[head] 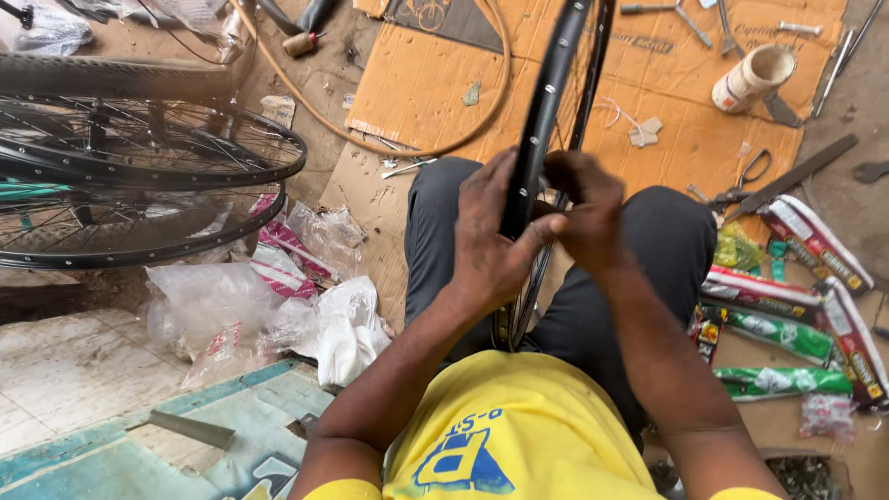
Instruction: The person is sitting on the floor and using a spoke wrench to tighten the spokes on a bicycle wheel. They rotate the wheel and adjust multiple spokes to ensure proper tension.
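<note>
One head-worn camera looks steeply down, close over the person's lap, cardboard sheet (648, 102) at the far side

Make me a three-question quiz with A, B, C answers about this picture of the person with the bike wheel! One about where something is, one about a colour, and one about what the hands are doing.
1. Where does the scissors lie?
A. On the cardboard sheet
B. On the person's lap
C. On top of the stacked wheels

2. What colour is the person's shirt?
A. Red
B. Yellow
C. White

3. How is the black wheel rim being kept?
A. Flat on the floor, untouched
B. Hanging from a hook
C. Upright between the knees, both hands on it

Answers:
1. A, the scissors rest on the cardboard sheet, to the person's right.
2. B, the shirt is yellow with a blue print.
3. C, the left hand and right hand both grip the black wheel rim, which stands on edge between the trousered knees.
</note>
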